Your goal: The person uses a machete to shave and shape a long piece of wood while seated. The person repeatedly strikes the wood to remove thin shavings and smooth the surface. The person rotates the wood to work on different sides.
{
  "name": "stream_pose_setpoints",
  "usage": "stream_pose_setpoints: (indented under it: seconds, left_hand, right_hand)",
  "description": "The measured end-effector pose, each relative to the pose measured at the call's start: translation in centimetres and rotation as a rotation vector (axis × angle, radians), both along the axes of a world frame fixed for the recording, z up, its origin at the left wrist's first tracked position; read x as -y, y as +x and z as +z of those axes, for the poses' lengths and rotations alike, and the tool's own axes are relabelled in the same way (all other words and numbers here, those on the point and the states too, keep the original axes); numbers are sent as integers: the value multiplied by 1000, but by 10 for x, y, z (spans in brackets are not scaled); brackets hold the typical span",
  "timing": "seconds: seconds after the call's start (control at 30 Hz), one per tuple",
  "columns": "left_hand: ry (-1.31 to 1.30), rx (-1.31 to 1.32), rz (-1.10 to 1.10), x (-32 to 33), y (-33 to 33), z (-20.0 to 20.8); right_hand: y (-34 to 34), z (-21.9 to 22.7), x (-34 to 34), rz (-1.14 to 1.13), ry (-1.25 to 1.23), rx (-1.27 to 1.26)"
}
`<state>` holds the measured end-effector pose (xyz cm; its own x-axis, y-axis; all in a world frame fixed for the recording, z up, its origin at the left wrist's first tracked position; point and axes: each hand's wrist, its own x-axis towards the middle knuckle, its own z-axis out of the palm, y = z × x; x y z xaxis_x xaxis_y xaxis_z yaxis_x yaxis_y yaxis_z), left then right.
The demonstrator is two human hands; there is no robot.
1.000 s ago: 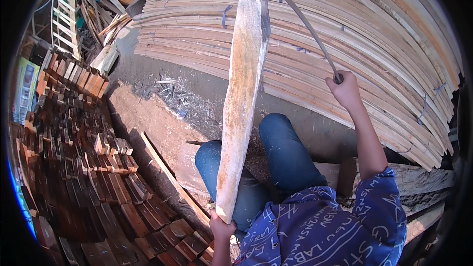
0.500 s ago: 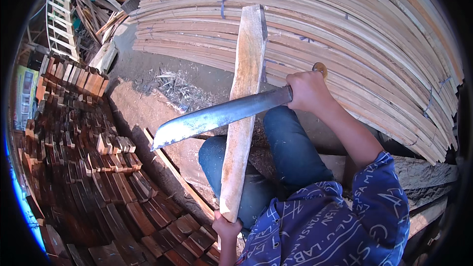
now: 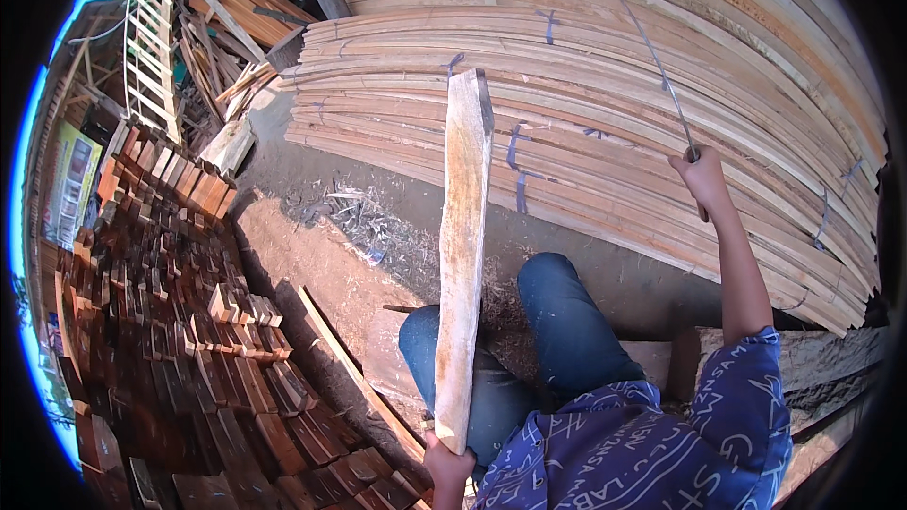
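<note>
Sawdust-strewn dirt ground (image 3: pixel 312 236) below my pale rough plank (image 3: pixel 461 255); left hand (image 3: pixel 446 468) grips its end, right hand (image 3: pixel 704 179) clutches a long machete blade (image 3: pixel 642 38) near stacked boards (image 3: pixel 661 113).

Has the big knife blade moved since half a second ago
Yes. The long blade in the right hand lay across the pale plank; now it is raised, pointing up over the stacked boards.

Stacked planks (image 3: pixel 605 85) wall ahead, dark offcuts (image 3: pixel 179 340) left — dirt gap (image 3: pixel 312 227) seemingly open
</note>
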<state>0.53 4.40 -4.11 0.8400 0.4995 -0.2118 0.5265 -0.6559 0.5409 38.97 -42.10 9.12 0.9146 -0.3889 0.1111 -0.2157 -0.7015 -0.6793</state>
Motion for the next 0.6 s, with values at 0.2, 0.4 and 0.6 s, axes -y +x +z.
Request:
stream_pose_setpoints:
  seconds: [0.2, 0.4, 0.6]
  left_hand:
    - [40, -9, -104, -4, 5, 5]
    - [176, -48, -95, 4, 5, 15]
    - [315, 32, 21, 17, 0, 21]
  right_hand:
    - [-52, -2, -75, 282, -92, -111]
    - [-32, -7, -174, 874, -465, 5]
    - [-12, -17, -188, 939, -494, -6]
